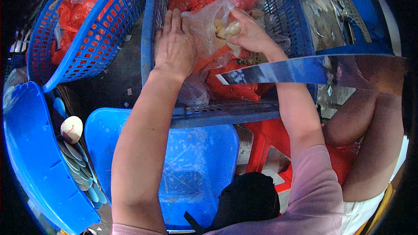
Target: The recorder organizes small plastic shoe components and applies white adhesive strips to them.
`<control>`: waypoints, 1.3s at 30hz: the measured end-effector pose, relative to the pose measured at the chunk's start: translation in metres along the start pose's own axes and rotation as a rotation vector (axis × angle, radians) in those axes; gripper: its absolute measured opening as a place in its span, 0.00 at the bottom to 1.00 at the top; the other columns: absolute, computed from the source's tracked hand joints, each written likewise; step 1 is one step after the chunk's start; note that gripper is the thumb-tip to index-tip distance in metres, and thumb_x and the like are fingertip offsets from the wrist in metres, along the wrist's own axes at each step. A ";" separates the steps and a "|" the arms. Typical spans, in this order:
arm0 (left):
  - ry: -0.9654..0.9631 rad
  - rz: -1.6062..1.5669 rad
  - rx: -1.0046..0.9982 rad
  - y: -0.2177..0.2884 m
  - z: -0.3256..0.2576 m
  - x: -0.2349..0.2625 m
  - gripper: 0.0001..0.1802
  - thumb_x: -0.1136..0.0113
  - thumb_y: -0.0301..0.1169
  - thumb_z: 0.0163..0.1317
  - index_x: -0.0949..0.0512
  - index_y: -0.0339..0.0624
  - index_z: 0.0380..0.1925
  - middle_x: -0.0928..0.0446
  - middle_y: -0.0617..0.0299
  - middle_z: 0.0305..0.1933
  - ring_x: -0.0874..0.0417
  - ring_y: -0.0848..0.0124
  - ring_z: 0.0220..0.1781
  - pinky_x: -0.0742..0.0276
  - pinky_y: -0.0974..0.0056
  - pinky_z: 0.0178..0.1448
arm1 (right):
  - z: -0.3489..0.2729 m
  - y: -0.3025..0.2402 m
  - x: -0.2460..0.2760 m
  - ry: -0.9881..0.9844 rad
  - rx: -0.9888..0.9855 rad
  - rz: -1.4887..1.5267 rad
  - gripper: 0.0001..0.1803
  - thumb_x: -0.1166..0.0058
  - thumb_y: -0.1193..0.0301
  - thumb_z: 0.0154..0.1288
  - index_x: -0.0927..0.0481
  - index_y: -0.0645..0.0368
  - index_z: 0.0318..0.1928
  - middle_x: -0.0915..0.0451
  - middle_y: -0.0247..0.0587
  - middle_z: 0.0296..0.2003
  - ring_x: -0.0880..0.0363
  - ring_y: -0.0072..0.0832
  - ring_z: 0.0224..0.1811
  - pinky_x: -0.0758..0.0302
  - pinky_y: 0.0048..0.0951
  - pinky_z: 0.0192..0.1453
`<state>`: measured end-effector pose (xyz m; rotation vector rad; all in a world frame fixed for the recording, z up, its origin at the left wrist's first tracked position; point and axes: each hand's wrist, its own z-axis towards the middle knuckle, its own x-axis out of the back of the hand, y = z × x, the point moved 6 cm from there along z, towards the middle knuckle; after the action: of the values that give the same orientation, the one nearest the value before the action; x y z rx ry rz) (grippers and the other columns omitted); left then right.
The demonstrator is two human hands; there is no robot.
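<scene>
A dark, wet floor [117, 72] lies under blue plastic crates. The person's left hand [174, 43] rests flat, fingers straight and together, on a clear plastic bag [204, 21] in the middle blue basket [287, 21]. The right hand [248, 32], at three o'clock of the left, is closed around the bag's mouth and some pale pieces. Red bags [230, 89] lie beneath. At ten o'clock stands a second blue basket [100, 39]; at six o'clock, a blue stool [200, 165].

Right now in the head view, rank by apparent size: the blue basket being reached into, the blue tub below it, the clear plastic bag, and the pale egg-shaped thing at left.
1. Blue basket
2. Blue tub, though nearness to the camera may inflate it
3. Clear plastic bag
4. Pale egg-shaped thing
</scene>
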<state>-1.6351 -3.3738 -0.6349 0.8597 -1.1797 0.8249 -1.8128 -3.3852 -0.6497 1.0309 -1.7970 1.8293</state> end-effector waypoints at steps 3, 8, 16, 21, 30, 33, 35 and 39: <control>0.192 -0.124 -0.031 0.001 -0.003 0.018 0.30 0.45 0.31 0.50 0.35 0.37 0.56 0.39 0.49 0.62 0.39 0.52 0.63 0.38 0.53 0.62 | 0.004 -0.020 -0.003 0.082 0.096 -0.187 0.42 0.38 0.76 0.42 0.41 0.64 0.62 0.40 0.52 0.62 0.43 0.38 0.66 0.42 0.29 0.66; -0.162 0.044 -0.398 0.023 -0.017 -0.008 0.21 0.47 0.29 0.50 0.24 0.44 0.47 0.39 0.56 0.62 0.38 0.59 0.60 0.37 0.54 0.57 | 0.004 -0.019 -0.006 0.031 0.260 -0.203 0.39 0.38 0.76 0.41 0.36 0.68 0.58 0.37 0.55 0.59 0.43 0.40 0.66 0.46 0.31 0.68; -0.337 0.346 -0.119 0.007 -0.019 -0.014 0.33 0.55 0.42 0.62 0.48 0.42 0.65 0.40 0.61 0.64 0.45 0.64 0.67 0.52 0.53 0.66 | 0.002 -0.007 0.010 0.018 0.022 -0.215 0.43 0.38 0.73 0.41 0.40 0.69 0.61 0.40 0.56 0.62 0.45 0.39 0.67 0.48 0.29 0.69; -0.403 0.297 -0.093 0.008 -0.015 -0.015 0.33 0.54 0.44 0.61 0.46 0.43 0.64 0.42 0.61 0.65 0.46 0.64 0.67 0.54 0.52 0.67 | -0.011 -0.009 0.015 0.081 0.013 -0.402 0.40 0.39 0.72 0.41 0.36 0.65 0.59 0.33 0.54 0.56 0.37 0.39 0.62 0.40 0.30 0.65; -0.454 0.277 -0.108 0.009 -0.016 -0.014 0.22 0.55 0.41 0.61 0.29 0.49 0.55 0.46 0.62 0.67 0.50 0.62 0.69 0.55 0.49 0.67 | -0.021 -0.025 -0.022 -0.495 0.121 -0.248 0.27 0.35 0.66 0.42 0.26 0.58 0.47 0.24 0.44 0.44 0.27 0.38 0.50 0.32 0.34 0.55; -0.465 0.258 -0.098 0.009 -0.012 -0.016 0.21 0.55 0.38 0.61 0.27 0.51 0.53 0.46 0.61 0.67 0.50 0.62 0.69 0.55 0.49 0.67 | -0.022 -0.033 -0.019 -0.415 0.250 -0.294 0.26 0.36 0.67 0.44 0.26 0.58 0.46 0.22 0.42 0.41 0.24 0.36 0.46 0.29 0.35 0.52; -0.448 0.222 -0.070 0.007 -0.013 -0.018 0.21 0.55 0.37 0.60 0.27 0.51 0.54 0.46 0.60 0.68 0.50 0.62 0.69 0.55 0.49 0.67 | -0.017 -0.021 -0.007 -0.498 0.109 -0.132 0.26 0.36 0.66 0.45 0.26 0.58 0.47 0.22 0.41 0.39 0.23 0.33 0.43 0.27 0.33 0.49; -0.196 0.216 -0.194 0.008 -0.030 -0.003 0.18 0.52 0.35 0.56 0.24 0.46 0.45 0.34 0.55 0.57 0.37 0.61 0.61 0.48 0.53 0.65 | -0.018 0.014 0.056 0.376 -0.053 0.634 0.17 0.49 0.73 0.58 0.30 0.60 0.49 0.23 0.45 0.41 0.23 0.33 0.40 0.26 0.29 0.41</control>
<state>-1.6300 -3.3436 -0.6419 0.6721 -1.5196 0.7971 -1.8637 -3.3817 -0.6178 0.0583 -2.0429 2.1139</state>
